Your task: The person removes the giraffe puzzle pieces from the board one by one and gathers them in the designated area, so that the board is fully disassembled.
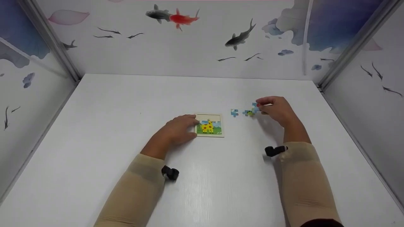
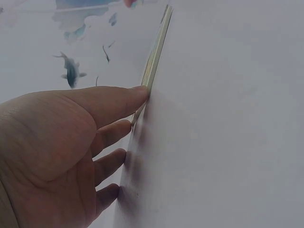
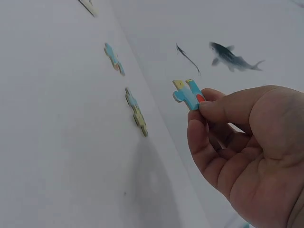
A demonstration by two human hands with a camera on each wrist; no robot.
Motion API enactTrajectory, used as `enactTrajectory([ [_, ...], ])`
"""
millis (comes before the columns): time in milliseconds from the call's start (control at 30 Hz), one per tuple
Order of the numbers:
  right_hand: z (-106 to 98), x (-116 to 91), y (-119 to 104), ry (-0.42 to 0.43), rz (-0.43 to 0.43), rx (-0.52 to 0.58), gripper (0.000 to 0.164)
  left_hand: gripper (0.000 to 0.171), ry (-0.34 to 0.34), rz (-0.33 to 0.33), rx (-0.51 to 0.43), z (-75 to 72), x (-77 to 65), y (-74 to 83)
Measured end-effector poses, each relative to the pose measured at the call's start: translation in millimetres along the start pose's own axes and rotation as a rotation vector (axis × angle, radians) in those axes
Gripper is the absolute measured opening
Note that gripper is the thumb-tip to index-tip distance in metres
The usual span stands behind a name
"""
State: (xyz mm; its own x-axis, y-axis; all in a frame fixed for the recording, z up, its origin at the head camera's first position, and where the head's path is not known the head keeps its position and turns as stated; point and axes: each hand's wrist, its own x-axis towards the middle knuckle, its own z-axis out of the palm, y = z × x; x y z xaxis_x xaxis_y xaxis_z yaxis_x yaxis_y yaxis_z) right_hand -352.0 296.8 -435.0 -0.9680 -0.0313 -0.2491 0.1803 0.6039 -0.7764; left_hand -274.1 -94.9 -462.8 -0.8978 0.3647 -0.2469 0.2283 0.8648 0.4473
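My left hand (image 1: 180, 128) holds the left side of a small wooden jigsaw puzzle frame (image 1: 205, 117), thumb at the near corner and fingers toward the far one. A yellow giraffe with red spots (image 1: 207, 127) fills its lower part; bare wood shows along the top. In the left wrist view the thumb meets the frame's edge (image 2: 155, 64). My right hand (image 1: 278, 109) pinches a light-blue puzzle piece (image 3: 188, 94) with a red spot between thumb and fingertips, raised above the table. Two loose puzzle pieces, one blue (image 1: 234, 113) and one blue-green (image 1: 248, 113), lie between frame and right hand.
The white table (image 1: 202, 186) ends at a back wall (image 1: 189, 56) painted with fish, with side panels left and right. A small black device (image 1: 170, 173) sits at the left wrist and another (image 1: 274, 151) at the right.
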Motion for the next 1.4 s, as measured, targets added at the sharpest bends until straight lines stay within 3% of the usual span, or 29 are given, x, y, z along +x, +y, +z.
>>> enactTrajectory([
  [267,-12,7,26,0.019,0.032,0.036,0.037,0.058,0.011,-0.007,-0.043,1.9,-2.7,-1.7],
  [500,-9,7,32,0.049,0.092,0.012,0.037,0.059,0.009,0.004,-0.033,1.6,-1.9,-1.8],
  [900,-6,8,36,0.066,0.118,-0.006,0.038,0.059,0.001,-0.002,-0.023,2.9,0.1,-1.5],
  [1133,-4,5,28,0.084,0.083,-0.043,0.041,0.059,0.0,0.013,-0.021,1.2,-0.2,-1.6],
  [1400,16,1,-3,0.036,0.005,-0.069,0.04,0.059,-0.001,0.023,-0.007,-0.4,-1.0,-2.8],
])
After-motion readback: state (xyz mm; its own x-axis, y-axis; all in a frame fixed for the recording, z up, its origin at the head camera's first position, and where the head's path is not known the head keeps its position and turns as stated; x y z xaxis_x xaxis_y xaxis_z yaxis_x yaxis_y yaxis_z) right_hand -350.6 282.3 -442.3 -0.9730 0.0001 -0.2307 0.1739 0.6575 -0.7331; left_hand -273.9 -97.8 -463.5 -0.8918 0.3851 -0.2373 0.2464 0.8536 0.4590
